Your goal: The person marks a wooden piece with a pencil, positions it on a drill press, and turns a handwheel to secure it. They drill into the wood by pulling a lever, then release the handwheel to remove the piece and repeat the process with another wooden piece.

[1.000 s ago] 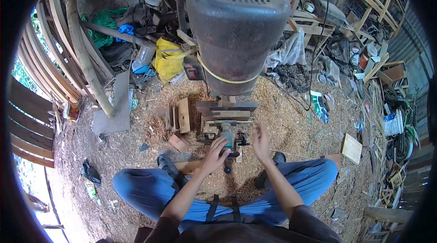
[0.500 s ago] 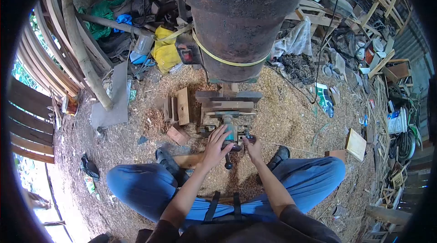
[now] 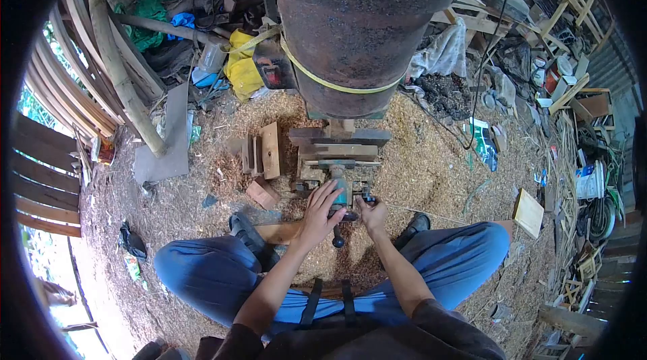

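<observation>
Between my knees is a green metal bench vise with a ball-ended handle hanging toward me. My left hand lies over the left side of the vise body, its fingers stretched forward and thumb apart. On the other side my right hand has thumb and fingers closed at a small dark metal part of the vise; the fingertips are partly hidden. Just beyond the vise, wooden boards lie crosswise in front of its jaws.
A large rusty metal drum with a yellow strap stands ahead. Wood blocks and a reddish block lie left of the vise. Sawdust covers the ground. A black cable hangs to the right, near piled scrap wood.
The view has shifted slightly, so the drum appears a little lower and wider. My right hand has shifted slightly at the small metal part; my left stays on the vise.
</observation>
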The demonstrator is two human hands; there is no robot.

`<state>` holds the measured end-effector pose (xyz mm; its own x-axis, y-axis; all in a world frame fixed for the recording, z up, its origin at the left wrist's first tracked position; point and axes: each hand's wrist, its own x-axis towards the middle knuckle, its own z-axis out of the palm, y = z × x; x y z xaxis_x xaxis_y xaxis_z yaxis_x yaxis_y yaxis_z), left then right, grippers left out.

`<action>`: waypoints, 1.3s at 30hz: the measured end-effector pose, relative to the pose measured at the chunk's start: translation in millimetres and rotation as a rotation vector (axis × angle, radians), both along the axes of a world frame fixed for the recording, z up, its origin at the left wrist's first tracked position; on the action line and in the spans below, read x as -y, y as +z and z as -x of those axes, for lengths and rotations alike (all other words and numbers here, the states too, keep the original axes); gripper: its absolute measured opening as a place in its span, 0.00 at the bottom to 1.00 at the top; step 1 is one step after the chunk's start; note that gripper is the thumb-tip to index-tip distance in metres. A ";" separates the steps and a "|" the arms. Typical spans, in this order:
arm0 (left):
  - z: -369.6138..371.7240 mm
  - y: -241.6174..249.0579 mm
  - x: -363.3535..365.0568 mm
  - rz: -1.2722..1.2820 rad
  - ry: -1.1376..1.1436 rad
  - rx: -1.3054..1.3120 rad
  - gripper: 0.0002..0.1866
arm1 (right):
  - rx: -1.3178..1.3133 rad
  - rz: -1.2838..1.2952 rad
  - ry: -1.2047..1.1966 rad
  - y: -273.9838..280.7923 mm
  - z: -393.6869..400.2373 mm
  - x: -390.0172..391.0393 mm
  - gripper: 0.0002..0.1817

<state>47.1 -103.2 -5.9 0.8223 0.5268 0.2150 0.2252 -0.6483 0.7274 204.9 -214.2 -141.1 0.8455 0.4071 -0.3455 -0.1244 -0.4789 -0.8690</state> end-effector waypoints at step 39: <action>-3.0 -8.4 1.2 0.023 0.058 0.062 0.26 | 0.018 -0.166 -0.112 -13.9 19.0 4.1 0.27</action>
<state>50.1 -104.4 -14.3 0.7760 0.5782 0.2519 0.2158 -0.6187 0.7554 185.9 -218.2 -155.0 0.8941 0.3607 -0.2656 -0.1522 -0.3130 -0.9375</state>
